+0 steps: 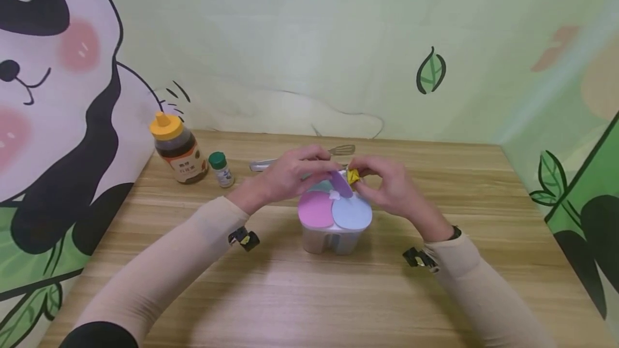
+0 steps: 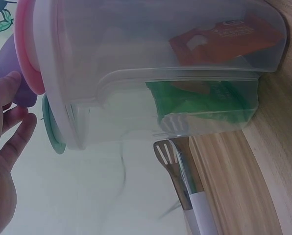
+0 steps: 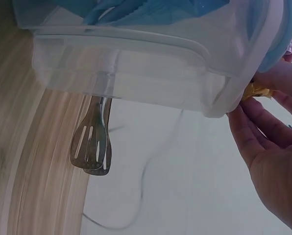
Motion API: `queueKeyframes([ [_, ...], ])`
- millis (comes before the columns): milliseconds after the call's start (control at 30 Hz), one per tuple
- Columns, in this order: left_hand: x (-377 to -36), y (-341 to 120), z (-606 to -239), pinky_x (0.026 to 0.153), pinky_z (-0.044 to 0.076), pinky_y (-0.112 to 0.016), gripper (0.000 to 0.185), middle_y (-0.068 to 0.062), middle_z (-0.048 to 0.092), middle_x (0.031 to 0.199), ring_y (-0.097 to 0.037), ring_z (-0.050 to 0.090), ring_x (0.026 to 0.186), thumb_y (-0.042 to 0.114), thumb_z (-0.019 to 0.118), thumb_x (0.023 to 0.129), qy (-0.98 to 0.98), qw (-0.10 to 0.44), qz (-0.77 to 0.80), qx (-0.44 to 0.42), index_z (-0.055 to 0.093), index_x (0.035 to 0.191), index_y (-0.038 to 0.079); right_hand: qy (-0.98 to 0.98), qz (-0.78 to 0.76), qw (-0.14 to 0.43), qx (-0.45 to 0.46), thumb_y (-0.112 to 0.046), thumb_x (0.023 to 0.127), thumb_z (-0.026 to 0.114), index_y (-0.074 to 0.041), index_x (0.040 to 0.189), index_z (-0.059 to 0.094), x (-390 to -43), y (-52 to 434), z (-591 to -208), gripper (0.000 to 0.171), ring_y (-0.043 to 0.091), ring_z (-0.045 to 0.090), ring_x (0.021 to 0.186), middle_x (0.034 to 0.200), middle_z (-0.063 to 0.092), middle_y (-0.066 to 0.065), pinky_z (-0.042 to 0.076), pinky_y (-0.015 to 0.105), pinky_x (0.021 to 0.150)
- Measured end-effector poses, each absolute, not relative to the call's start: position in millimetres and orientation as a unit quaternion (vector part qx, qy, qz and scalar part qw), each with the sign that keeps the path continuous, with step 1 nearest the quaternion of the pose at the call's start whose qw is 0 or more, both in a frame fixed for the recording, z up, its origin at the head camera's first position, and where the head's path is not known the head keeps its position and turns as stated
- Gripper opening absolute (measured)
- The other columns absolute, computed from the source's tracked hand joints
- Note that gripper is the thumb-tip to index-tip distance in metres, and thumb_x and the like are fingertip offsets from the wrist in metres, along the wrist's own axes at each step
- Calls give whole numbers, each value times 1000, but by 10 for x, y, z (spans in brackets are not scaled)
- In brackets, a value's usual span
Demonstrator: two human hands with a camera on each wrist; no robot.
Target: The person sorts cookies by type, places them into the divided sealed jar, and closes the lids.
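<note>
Table (image 1: 435, 283): wood-grain top, set against a panda mural.

Container (image 1: 333, 238): clear plastic, four compartments with petal lids, placed at the table's centre. Pink lid (image 1: 315, 209) and blue lid (image 1: 352, 212) are seen closed from the head view; the purple lid (image 1: 341, 183) is held raised by the fingers of the left hand (image 1: 290, 173). Only the left wrist view shows the contents (a red packet (image 2: 224, 41) and a green packet (image 2: 200, 103), printing too blurred to read).

Honey bottle (image 1: 178, 149): yellow cap, orange label, characters illegible.

Tongs (image 1: 302, 159): steel, slotted tips, lying behind the container.

Small jar (image 1: 221, 169): green cap.

Yellow packet (image 1: 353, 176): pinched in the right hand (image 1: 391, 187) at the open compartment's rim.
</note>
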State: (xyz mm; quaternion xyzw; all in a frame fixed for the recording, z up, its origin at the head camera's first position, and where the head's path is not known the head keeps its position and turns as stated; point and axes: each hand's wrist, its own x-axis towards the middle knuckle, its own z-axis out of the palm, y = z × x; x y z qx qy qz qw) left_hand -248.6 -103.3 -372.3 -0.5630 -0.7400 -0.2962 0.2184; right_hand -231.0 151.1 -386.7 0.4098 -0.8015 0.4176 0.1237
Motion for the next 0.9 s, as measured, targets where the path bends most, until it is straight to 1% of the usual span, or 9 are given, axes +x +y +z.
queueKeyframes([
  [167,-2488,-1035,-3719,80,52,-16,27,-8,63,102,-15,62,89,2,73,85,-741,219,-297,-561,72,111,5,-816,396,132,399,2,80,73,-5,105,67,-2299,1526,-3865,27,19,68,91,102,70,6,58,32,82],
  [300,-2495,-1030,-3721,82,51,-16,26,-7,64,103,-15,62,91,2,73,85,-738,222,-297,-564,72,111,5,-839,364,147,378,-11,81,77,-7,98,70,-2266,1552,-3876,19,23,64,102,112,65,9,55,42,88],
  [400,-2506,-1028,-3727,83,52,-16,27,-7,64,103,-15,63,92,3,73,85,-735,224,-297,-567,71,112,5,-844,362,159,364,-14,87,72,-6,98,73,-2248,1573,-3893,14,27,59,111,120,60,11,51,47,92],
  [467,-2511,-1029,-3728,82,52,-17,28,-7,64,103,-15,63,92,3,73,85,-736,225,-295,-567,71,113,6,-837,369,173,364,-10,90,67,-4,100,73,-2252,1577,-3897,13,28,58,113,121,60,13,50,47,94],
  [533,-2510,-1027,-3729,81,52,-17,30,-7,64,103,-15,62,91,3,73,85,-736,226,-293,-567,70,115,7,-831,374,187,366,-7,91,64,-2,103,72,-2263,1579,-3900,15,27,59,111,117,62,12,50,46,94],
  [633,-2503,-1020,-3731,82,52,-18,34,-9,61,106,-16,62,92,1,72,85,-737,231,-293,-563,69,119,8,-824,377,205,370,-5,91,65,-3,102,71,-2282,1575,-3901,13,25,60,107,111,65,11,50,43,93],
  [733,-2495,-1000,-3745,86,52,-19,37,-10,59,109,-18,62,96,1,72,85,-740,246,-291,-555,64,120,3,-821,386,216,363,-5,91,64,-2,102,70,-2290,1588,-3897,12,22,61,101,107,67,10,52,37,89],
  [800,-2490,-987,-3753,87,51,-20,33,-10,59,107,-19,61,96,1,73,84,-739,261,-291,-549,61,116,0,-819,391,226,353,-4,92,63,-1,103,68,-2288,1604,-3886,13,22,61,98,105,68,11,51,33,88],
  [900,-2485,-975,-3761,85,51,-22,24,-9,59,101,-20,58,94,1,74,83,-732,281,-293,-547,59,101,1,-820,393,244,336,-2,92,61,1,106,67,-2277,1638,-3873,15,22,61,95,103,68,13,50,27,87],
])
